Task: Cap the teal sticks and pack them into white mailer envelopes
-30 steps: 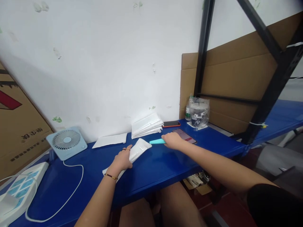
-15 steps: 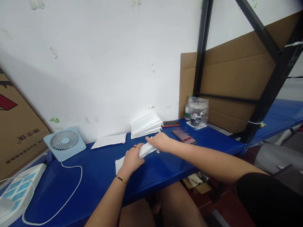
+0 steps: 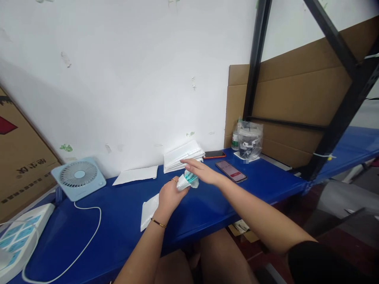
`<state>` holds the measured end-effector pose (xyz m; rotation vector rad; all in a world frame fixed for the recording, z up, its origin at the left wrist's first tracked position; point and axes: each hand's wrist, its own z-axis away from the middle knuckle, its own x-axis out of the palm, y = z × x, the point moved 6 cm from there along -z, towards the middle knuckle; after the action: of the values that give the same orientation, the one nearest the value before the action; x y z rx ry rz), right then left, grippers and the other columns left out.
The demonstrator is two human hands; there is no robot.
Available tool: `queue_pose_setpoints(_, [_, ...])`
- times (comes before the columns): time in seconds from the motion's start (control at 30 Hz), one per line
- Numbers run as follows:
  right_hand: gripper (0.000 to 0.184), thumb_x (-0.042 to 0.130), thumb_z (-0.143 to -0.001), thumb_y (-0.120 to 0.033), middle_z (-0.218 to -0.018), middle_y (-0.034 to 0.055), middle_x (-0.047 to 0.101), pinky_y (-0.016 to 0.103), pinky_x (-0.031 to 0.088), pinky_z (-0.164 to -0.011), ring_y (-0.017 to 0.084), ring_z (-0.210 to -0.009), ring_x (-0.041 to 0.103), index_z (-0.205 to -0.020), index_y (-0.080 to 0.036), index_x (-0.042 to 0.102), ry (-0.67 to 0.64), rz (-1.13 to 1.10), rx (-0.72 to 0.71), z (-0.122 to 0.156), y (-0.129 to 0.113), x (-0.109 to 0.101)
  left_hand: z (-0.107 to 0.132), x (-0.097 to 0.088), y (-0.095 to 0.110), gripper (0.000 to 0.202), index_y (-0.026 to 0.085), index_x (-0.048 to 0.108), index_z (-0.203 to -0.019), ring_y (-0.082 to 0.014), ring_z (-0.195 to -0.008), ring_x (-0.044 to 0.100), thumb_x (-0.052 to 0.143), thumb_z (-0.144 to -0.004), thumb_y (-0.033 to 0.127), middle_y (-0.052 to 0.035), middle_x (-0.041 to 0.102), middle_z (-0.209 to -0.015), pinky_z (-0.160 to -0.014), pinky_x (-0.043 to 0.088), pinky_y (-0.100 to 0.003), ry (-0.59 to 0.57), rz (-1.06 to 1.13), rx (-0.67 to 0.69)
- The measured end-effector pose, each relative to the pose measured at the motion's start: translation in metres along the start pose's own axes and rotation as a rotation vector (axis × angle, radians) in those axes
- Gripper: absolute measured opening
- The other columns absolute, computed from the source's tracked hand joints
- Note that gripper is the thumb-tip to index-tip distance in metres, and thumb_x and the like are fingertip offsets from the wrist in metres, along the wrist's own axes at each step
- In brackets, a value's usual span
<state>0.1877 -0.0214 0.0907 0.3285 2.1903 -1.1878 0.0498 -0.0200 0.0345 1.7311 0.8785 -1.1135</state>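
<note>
My left hand [image 3: 171,196] is closed around a white packet [image 3: 182,183]. Teal strips or edges show at the packet's upper right end; what they are is too small to make out. Flat and with fingers stretched out, my right hand [image 3: 199,170] lies over that end, its palm against or just above it. A white flat piece [image 3: 149,211] sticks out at the left of my left hand; whether it belongs to the held packet is hidden. Behind the hands leans a stack of white packets [image 3: 182,156], and one flat white packet [image 3: 136,174] lies to its left.
On the blue table [image 3: 118,232] stand a light-blue fan [image 3: 79,175] and a white power strip [image 3: 25,236] with a looping cable. Two phones, one dark [image 3: 214,154] and one lit [image 3: 231,170], lie at right, near a bagged cup [image 3: 249,140] and bottle [image 3: 235,139]. A black rack post [image 3: 257,59] rises behind.
My right hand has gone from gripping the packet's end to lying flat over it with fingers extended. The packet's end now shows teal inside. My left hand keeps its grip, slightly farther right.
</note>
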Motion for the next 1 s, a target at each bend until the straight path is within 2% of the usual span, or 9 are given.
queue_pose_setpoints(0.1, [0.057,0.017,-0.093,-0.053,-0.141,0.0073,0.04,0.038,0.019,-0.111,0.02,-0.132,0.03,-0.131,-0.02,0.046,0.141,-0.081,0.122,-0.001,0.019,0.031,-0.001,0.001,0.008,0.04,0.022,0.054,-0.1,-0.0246,-0.087,0.063,0.057,-0.074,0.051,-0.0058,0.067,-0.092,-0.066,0.04,-0.029,0.037,-0.021,0.061])
queue_pose_setpoints(0.23, [0.059,0.02,-0.092,-0.054,-0.146,0.0051,0.033,0.044,0.008,-0.113,0.021,-0.137,0.019,-0.139,-0.022,0.036,-0.042,-0.112,0.15,0.002,0.027,0.07,0.001,0.012,0.007,0.055,0.019,0.051,-0.115,-0.0281,-0.1,0.058,0.064,-0.068,0.044,-0.011,0.063,-0.107,-0.081,0.041,-0.035,-0.003,-0.078,0.129])
queue_pose_setpoints(0.4, [0.043,0.04,-0.089,-0.027,-0.135,0.0098,0.047,0.037,0.025,-0.108,0.02,-0.127,0.039,-0.13,-0.015,0.048,0.018,-0.049,0.251,0.01,0.055,0.043,0.011,0.02,-0.008,0.09,0.024,0.037,-0.132,-0.0321,-0.123,0.04,0.072,-0.055,0.055,-0.0115,0.046,-0.133,-0.105,0.021,-0.053,-0.099,-0.085,0.196])
queue_pose_setpoints(0.57, [0.046,0.041,-0.068,0.0,-0.116,0.0055,0.061,0.031,0.037,-0.097,0.018,-0.108,0.054,-0.1,-0.017,0.069,-0.233,0.085,0.145,0.023,0.074,0.038,0.024,0.018,-0.012,0.058,0.031,0.041,-0.129,-0.0241,-0.122,0.043,0.059,-0.074,0.03,-0.0044,0.047,-0.134,-0.108,0.016,-0.054,-0.199,-0.026,0.246])
queue_pose_setpoints(0.7, [0.036,0.047,-0.068,-0.004,-0.094,0.005,0.067,0.025,0.045,-0.075,0.016,-0.082,0.06,-0.093,-0.015,0.071,-0.367,0.077,0.15,0.05,0.063,0.038,0.042,0.011,-0.024,0.057,0.032,0.049,-0.122,-0.0199,-0.127,0.039,0.041,-0.073,0.004,-0.0007,0.05,-0.132,-0.111,0.013,-0.052,-0.19,-0.021,0.243])
queue_pose_setpoints(0.77, [0.026,0.052,-0.074,-0.012,-0.087,0.0033,0.068,0.023,0.045,-0.068,0.015,-0.075,0.06,-0.092,-0.017,0.071,-0.528,-0.018,0.1,0.065,0.045,0.044,0.055,0.007,-0.035,0.063,0.031,0.05,-0.122,-0.0182,-0.128,0.038,0.034,-0.071,-0.003,-0.0009,0.05,-0.133,-0.111,0.015,-0.05,-0.139,0.021,0.202])
queue_pose_setpoints(0.8, [0.022,0.054,-0.077,-0.018,-0.086,0.0034,0.067,0.023,0.045,-0.067,0.014,-0.074,0.06,-0.09,-0.017,0.071,-0.508,-0.026,0.076,0.068,0.037,0.043,0.062,0.005,-0.041,0.061,0.029,0.05,-0.122,-0.0179,-0.127,0.039,0.033,-0.072,-0.002,-0.0018,0.05,-0.132,-0.111,0.018,-0.049,-0.107,0.062,0.18])
queue_pose_setpoints(0.9, [0.029,0.064,-0.075,-0.034,-0.1,0.0058,0.062,0.027,0.046,-0.078,0.018,-0.091,0.058,-0.1,-0.019,0.067,-0.309,0.014,0.002,0.067,0.019,0.041,0.083,0.001,-0.051,0.04,0.025,0.051,-0.119,-0.0189,-0.117,0.048,0.037,-0.084,0.013,-0.0057,0.052,-0.127,-0.103,0.036,-0.042,-0.007,0.229,0.131])
queue_pose_setpoints(1.0, [0.056,0.073,-0.066,-0.041,-0.123,0.0082,0.05,0.035,0.04,-0.094,0.024,-0.114,0.047,-0.117,-0.024,0.059,-0.268,0.064,-0.048,0.064,0.014,0.057,0.096,0.002,-0.051,0.04,0.025,0.053,-0.119,-0.0233,-0.114,0.049,0.055,-0.08,0.036,-0.0077,0.051,-0.127,-0.095,0.043,-0.04,0.062,0.291,0.106])
